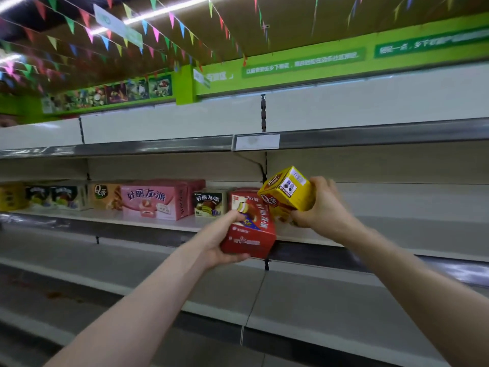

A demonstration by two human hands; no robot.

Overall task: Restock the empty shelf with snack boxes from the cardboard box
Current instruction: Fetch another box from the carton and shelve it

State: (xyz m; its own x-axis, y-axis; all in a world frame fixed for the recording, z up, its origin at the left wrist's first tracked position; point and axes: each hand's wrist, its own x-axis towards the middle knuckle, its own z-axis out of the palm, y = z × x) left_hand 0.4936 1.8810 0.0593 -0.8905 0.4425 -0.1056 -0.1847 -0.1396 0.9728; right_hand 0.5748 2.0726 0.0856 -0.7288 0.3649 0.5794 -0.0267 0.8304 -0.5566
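My left hand grips a red snack box at the front edge of the middle shelf, tilted. Just to its right, my right hand holds a yellow snack box tilted in the air above that shelf. Standing in a row on the same shelf to the left are a small green-and-white box, a large pink box, a tan box, dark-and-white boxes and a yellow box. The cardboard box is not in view.
A shelf above carries a blank price-tag holder on its rail. Two lower shelves run beneath my arms. Green signage and coloured bunting hang overhead. The middle shelf's right part holds nothing.
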